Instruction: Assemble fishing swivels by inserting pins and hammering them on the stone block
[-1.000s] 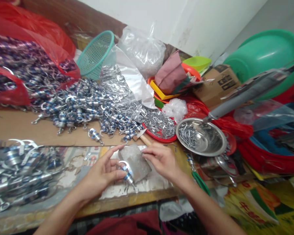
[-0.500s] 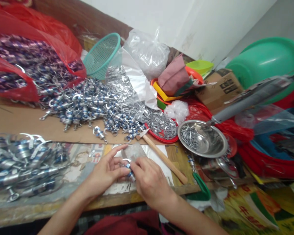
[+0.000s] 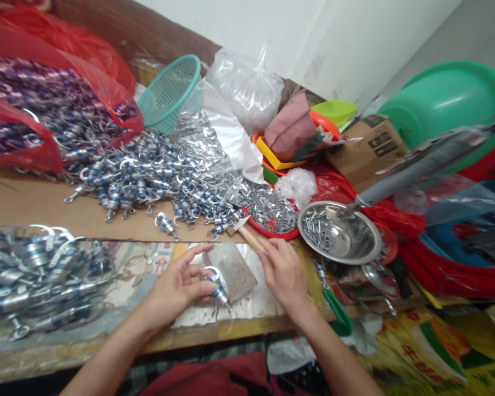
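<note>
The thumb and fingers of the left hand (image 3: 175, 290) pinched a blue and silver metal piece (image 3: 219, 292), at the left edge of a grey block (image 3: 236, 270). The fingers of the right hand (image 3: 286, 275) were bent over the handle of a hammer (image 3: 251, 238); whether they gripped it, I could not tell. Farther lay a heap of similar pieces (image 3: 144, 179) and a red tray (image 3: 284, 236)

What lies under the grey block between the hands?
A white sheet shows along the right and lower edges of the grey block; what is directly beneath is covered.
</note>
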Available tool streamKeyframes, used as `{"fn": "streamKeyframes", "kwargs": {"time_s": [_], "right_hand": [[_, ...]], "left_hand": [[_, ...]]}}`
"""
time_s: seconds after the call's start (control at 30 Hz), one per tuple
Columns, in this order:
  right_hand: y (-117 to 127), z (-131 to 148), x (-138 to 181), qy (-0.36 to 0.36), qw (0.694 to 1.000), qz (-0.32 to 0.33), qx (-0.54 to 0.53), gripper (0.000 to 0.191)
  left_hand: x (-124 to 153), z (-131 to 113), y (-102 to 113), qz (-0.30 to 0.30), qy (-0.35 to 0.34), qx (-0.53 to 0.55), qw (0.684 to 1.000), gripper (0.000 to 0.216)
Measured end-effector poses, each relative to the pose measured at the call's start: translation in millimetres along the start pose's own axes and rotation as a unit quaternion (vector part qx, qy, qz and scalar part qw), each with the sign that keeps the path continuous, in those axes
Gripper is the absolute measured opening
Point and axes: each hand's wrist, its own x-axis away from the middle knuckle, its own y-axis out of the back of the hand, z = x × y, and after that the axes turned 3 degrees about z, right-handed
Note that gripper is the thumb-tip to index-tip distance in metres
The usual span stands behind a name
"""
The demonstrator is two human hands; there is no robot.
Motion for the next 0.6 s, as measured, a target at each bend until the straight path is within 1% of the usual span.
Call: {"fn": "streamKeyframes", "kwargs": {"time_s": [0.07, 0.13, 0.2, 0.27, 0.33, 0.4, 0.47, 0.53, 0.6], "right_hand": [[-7.5, -22.3, -10.8, -0.065, 0.997, 0.041, -0.007, 0.034], [-13.8, -34.6, -16.2, -0.093, 0.991, 0.088, -0.049, 0.032], [-13.8, -36.0, -14.7, -0.105, 0.987, 0.09, -0.075, 0.026], [-4.3, -29.2, -6.2, -0.1, 0.988, 0.064, -0.095, 0.026], [13.3, -18.2, 7.5, -0.064, 0.99, 0.044, -0.117, 0.032], [33.5, -6.7, 23.1, -0.003, 0.991, 0.056, -0.125, 0.039], [49.7, 2.8, 37.3, 0.052, 0.99, 0.071, -0.111, 0.044], [57.8, 8.6, 48.3, 0.087, 0.991, 0.047, -0.093, 0.051], [57.6, 11.0, 55.4, 0.104, 0.992, 0.034, -0.055, 0.054]], "left_hand": [[0.4, -0.8, -0.6, -0.009, 0.005, -0.002, 1.0, 0.075], [0.6, -1.6, -1.1, -0.009, 0.005, -0.002, 1.0, 0.075], [0.7, -1.9, -1.3, -0.003, 0.001, -0.001, 1.0, 0.075], [0.8, -1.8, -1.0, 0.004, -0.003, 0.001, 1.0, 0.075], [0.9, -1.5, -0.5, 0.006, -0.003, 0.003, 1.0, 0.075], [0.8, -1.1, 0.1, 0.007, 0.0, 0.005, 1.0, 0.075], [0.2, -0.7, 0.5, 0.005, 0.002, 0.008, 1.0, 0.075], [-0.7, -0.3, 0.7, 0.003, 0.001, 0.009, 1.0, 0.078], [-1.6, -0.1, 0.7, 0.004, -0.004, 0.008, 1.0, 0.081]]}}
